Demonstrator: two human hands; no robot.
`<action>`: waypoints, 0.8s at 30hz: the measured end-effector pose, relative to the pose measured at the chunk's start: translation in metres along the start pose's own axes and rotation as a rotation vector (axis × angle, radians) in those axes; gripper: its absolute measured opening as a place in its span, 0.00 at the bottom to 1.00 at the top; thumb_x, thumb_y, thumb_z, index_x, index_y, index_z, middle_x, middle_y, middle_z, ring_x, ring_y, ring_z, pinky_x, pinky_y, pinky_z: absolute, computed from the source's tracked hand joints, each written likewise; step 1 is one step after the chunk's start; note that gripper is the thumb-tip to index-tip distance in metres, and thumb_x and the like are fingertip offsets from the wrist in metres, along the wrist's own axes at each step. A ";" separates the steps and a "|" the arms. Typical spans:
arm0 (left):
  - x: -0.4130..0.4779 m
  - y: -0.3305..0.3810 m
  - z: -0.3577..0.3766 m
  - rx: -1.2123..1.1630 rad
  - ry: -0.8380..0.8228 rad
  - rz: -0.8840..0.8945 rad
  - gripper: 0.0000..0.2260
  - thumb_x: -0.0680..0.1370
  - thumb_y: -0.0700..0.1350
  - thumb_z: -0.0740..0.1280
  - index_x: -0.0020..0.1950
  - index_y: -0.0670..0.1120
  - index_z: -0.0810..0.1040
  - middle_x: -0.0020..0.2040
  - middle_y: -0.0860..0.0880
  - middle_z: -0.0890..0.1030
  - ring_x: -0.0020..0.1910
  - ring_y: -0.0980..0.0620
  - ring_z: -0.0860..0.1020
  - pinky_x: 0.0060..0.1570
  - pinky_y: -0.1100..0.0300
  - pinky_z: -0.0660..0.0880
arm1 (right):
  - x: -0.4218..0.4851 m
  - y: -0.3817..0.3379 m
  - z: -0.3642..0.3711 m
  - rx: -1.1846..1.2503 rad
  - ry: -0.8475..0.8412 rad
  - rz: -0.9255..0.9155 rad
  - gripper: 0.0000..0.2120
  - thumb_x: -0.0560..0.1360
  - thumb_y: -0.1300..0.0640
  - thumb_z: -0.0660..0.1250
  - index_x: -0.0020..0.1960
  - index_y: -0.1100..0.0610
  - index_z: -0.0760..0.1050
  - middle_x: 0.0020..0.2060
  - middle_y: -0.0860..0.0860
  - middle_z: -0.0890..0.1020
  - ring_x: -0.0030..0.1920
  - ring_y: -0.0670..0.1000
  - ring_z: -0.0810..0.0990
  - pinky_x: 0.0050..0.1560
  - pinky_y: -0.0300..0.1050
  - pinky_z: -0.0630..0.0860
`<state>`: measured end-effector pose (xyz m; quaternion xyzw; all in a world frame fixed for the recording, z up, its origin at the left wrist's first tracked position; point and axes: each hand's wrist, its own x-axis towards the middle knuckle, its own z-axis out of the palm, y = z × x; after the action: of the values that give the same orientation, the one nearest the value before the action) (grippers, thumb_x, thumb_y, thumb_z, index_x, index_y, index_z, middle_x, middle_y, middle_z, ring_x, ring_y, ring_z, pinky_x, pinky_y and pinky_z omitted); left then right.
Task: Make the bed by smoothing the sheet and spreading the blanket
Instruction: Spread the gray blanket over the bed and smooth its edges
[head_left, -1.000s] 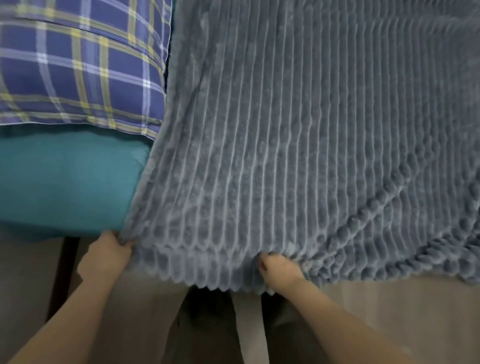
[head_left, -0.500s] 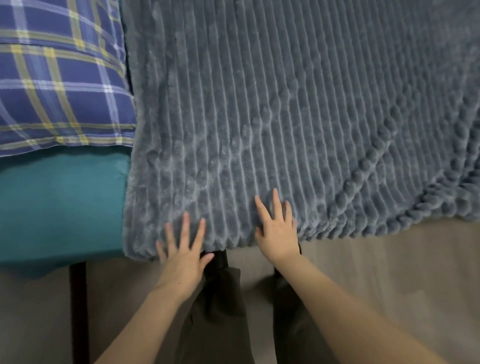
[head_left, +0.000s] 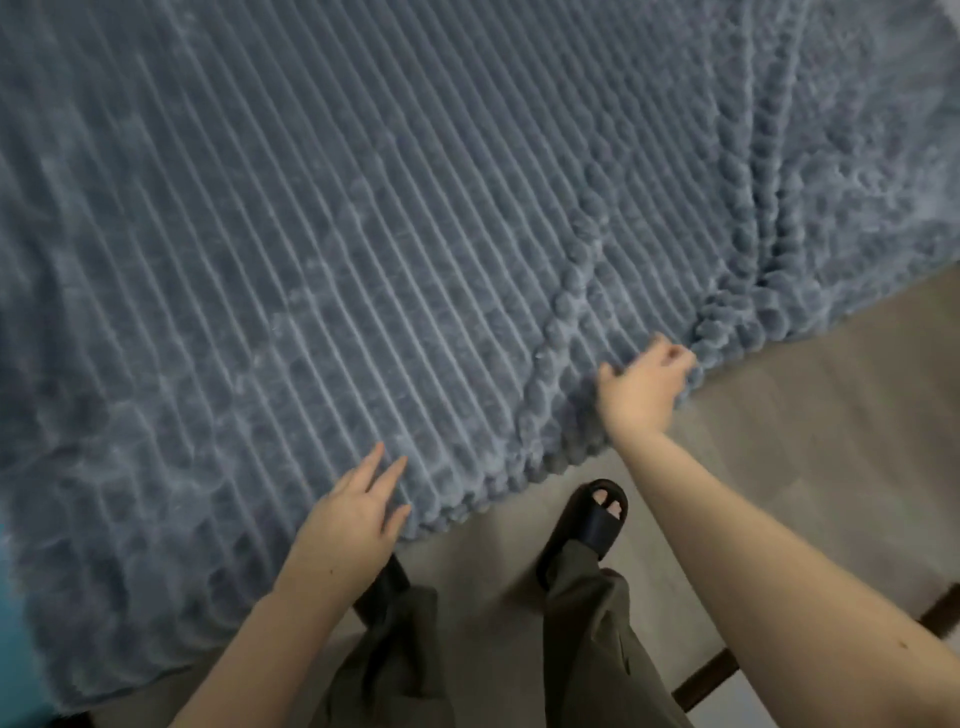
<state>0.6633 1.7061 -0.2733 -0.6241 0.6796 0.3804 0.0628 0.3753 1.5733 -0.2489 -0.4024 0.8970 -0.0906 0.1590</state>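
Observation:
A grey-blue ribbed fleece blanket covers nearly the whole bed, and its near edge hangs over the side. My left hand lies flat on the blanket close to that edge, fingers straight and spread. Farther right, my right hand has its fingers curled round the blanket's edge, beside raised folds that run up the cloth. A thin strip of the teal sheet shows at the far left; the blanket hides the rest of it.
Beige floor runs along the bed's near side. My feet in black slippers and olive trousers stand right at the bed. A dark wooden bar crosses the floor at the lower right.
The view has swung right, so the plaid pillow is out of sight. My right hand moved right along the edge and curled onto it. My left hand stays flat on the blanket.

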 end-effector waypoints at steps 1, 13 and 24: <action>0.005 0.007 0.008 0.037 0.000 0.058 0.27 0.81 0.58 0.55 0.79 0.56 0.51 0.79 0.54 0.45 0.77 0.53 0.56 0.69 0.59 0.65 | 0.020 0.015 -0.003 0.100 0.053 0.262 0.33 0.73 0.53 0.70 0.72 0.60 0.59 0.70 0.59 0.59 0.65 0.62 0.68 0.64 0.55 0.70; 0.051 0.106 0.042 0.038 0.048 -0.089 0.35 0.77 0.68 0.52 0.77 0.58 0.38 0.79 0.55 0.39 0.78 0.49 0.44 0.74 0.44 0.54 | 0.073 0.104 -0.042 0.636 -0.047 0.346 0.08 0.75 0.50 0.66 0.38 0.49 0.74 0.39 0.50 0.81 0.45 0.54 0.81 0.47 0.50 0.78; 0.101 0.224 0.048 -0.059 -0.027 -0.489 0.44 0.72 0.69 0.52 0.79 0.44 0.42 0.79 0.47 0.38 0.78 0.46 0.43 0.74 0.39 0.48 | 0.160 0.153 -0.060 0.769 -0.610 0.682 0.16 0.76 0.64 0.63 0.63 0.58 0.70 0.52 0.57 0.79 0.47 0.53 0.78 0.46 0.48 0.76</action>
<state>0.4226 1.6385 -0.2651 -0.7663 0.4961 0.3819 0.1439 0.1475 1.5563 -0.2713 -0.0133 0.7921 -0.2331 0.5639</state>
